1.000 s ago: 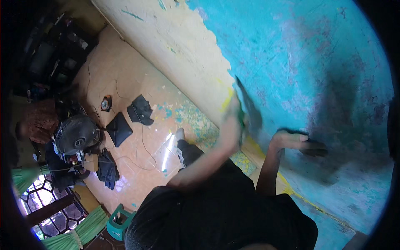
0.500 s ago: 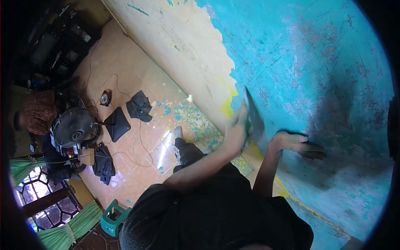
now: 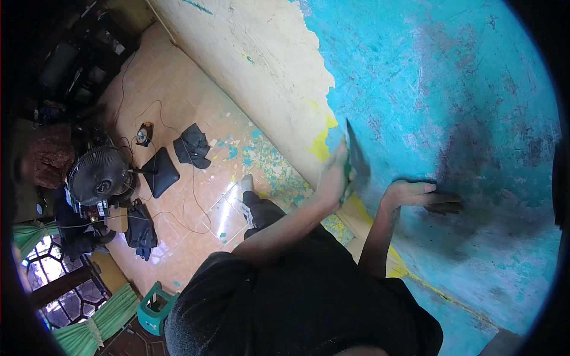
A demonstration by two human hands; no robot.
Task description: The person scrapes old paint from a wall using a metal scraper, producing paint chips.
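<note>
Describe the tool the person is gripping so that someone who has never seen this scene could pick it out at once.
Start at the big turquoise wall, where its paint gives way to bare yellowish plaster. The scraper sits there in the left hand: a flat, dark, pointed blade, unlike the empty right hand pressed flat beside it.

Fan [image 3: 98,176] on floor [image 3: 196,196], left of wall [image 3: 451,89]

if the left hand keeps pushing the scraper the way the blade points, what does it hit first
Judging roughly, the left hand aims the scraper blade up along the wall, so it would first meet the turquoise paint near the ragged edge of the bare yellow patch; depth is unclear.
</note>
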